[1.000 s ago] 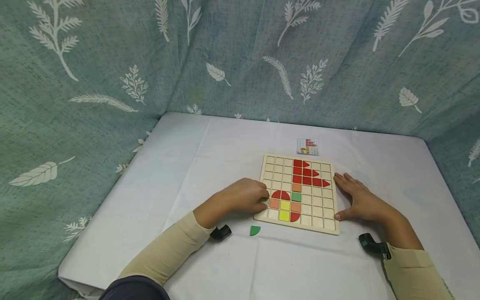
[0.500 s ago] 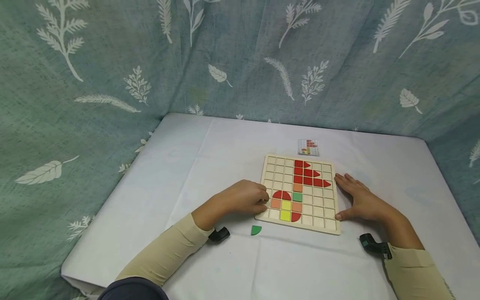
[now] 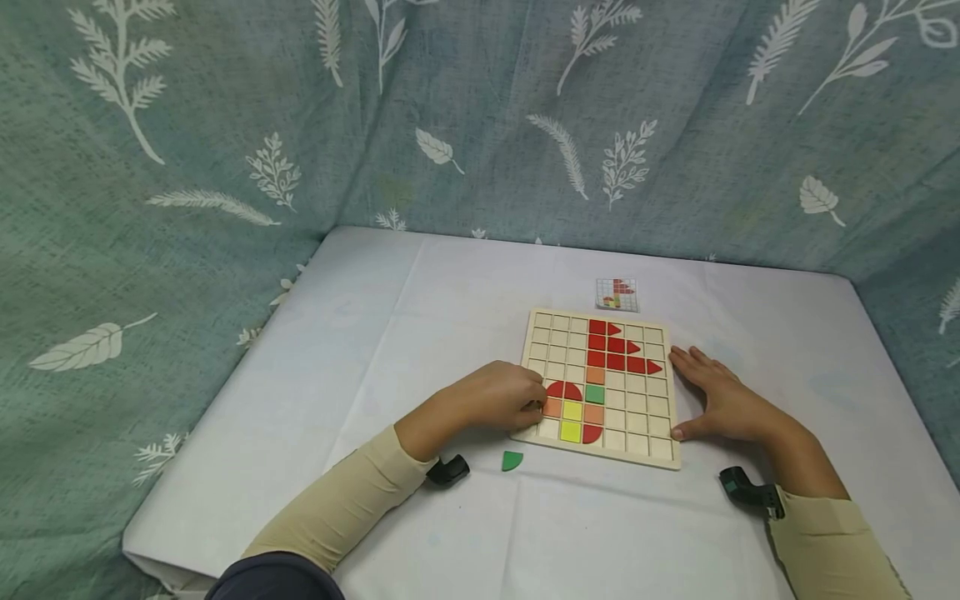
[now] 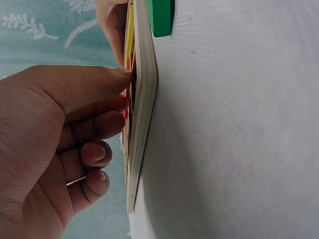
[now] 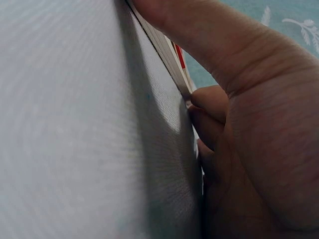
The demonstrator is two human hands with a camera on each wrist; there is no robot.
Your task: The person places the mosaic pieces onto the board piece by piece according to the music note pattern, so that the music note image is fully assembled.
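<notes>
A wooden grid board (image 3: 637,425) lies on the cloth, with red, yellow, orange and green pieces set in its cells. My left hand (image 3: 498,396) reaches over the board's left side, fingertips at an orange square tile (image 3: 552,407). In the left wrist view the thumb (image 4: 99,82) and bent fingers meet the board's face; whether they pinch a tile I cannot tell. My right hand (image 3: 720,400) rests against the right edge, fingers spread and thumb at the lower corner. In the right wrist view the thumb (image 5: 199,30) lies along that edge.
A loose green quarter-circle piece (image 3: 512,461) lies just in front of the board's lower left. Behind the board is a small pattern card (image 3: 617,295) showing a coloured grid. White cloth (image 3: 420,283) covers the table, and a leaf-print curtain (image 3: 480,125) hangs behind it.
My left hand has shifted slightly right, from the leftmost cells to the orange tile. The right hand stays at the board's right edge.
</notes>
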